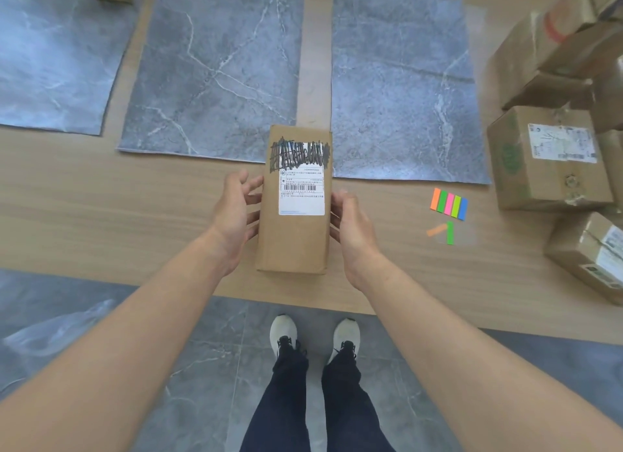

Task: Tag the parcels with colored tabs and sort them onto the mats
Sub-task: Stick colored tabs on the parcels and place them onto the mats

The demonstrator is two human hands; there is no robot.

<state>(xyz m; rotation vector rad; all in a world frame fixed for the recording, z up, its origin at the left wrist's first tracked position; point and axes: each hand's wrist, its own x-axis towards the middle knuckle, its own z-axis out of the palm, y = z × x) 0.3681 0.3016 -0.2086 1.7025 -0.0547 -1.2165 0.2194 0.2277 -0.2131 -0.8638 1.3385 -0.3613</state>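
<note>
Both hands on one parcel, a long brown carton, centre of the wooden table, near its front edge. My left hand is against its left side, fingers spread and fairly straight, thumb up. My right hand presses the right side, fingertips on the edge. The hands are apart with the carton between them; neither wraps round it. Can't tell if it's lifted or resting on the table.

White shipping label faces up, its top part scribbled over in black marker. The carton's far end overlaps the gap between the middle mat and the right mat, both grey marble-look. A third mat, the left mat, lies well apart from the carton.

The tab strip (orange, green, pink, green, blue) lies right of my right hand, just below the right mat's corner. Near it lie a loose orange tab and a loose green tab, touching at their ends. No tab visible on the held carton.

More parcels are piled at the table's right end. My shoes stand on grey floor tile below.
</note>
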